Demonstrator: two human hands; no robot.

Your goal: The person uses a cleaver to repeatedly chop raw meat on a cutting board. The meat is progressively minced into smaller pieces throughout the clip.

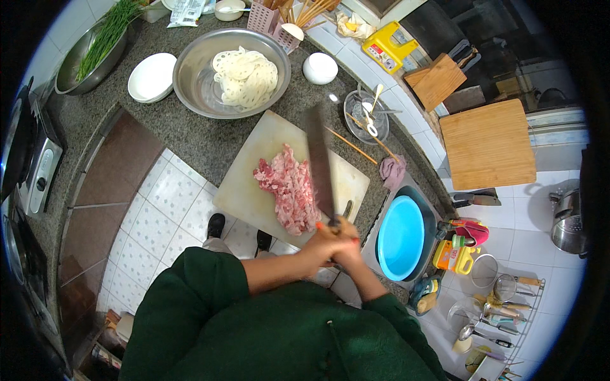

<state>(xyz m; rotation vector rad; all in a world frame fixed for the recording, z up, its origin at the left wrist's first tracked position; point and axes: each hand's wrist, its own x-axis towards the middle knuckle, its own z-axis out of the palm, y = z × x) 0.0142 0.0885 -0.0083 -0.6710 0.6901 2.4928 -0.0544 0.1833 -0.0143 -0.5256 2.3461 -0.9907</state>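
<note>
My left hand (312,250) and my right hand (350,245) are clasped together around the handle of a large, broad-bladed kitchen knife (320,162); their fingers overlap and hide most of the handle. The blurred blade points away from me over the right half of a white plastic cutting board (245,176). Chopped pink raw meat (290,190) lies in a heap on the board, left of the blade. Beyond the board, a steel basin (195,90) holds pale sliced lotus root (248,76).
White bowls (152,78) and a pan of green stalks (107,43) stand on the left. To the right are a white cup (320,69), a glass bowl with spoons (350,107), chopsticks (352,145), a pink cloth (393,171) and a blue basin (401,238) in the sink.
</note>
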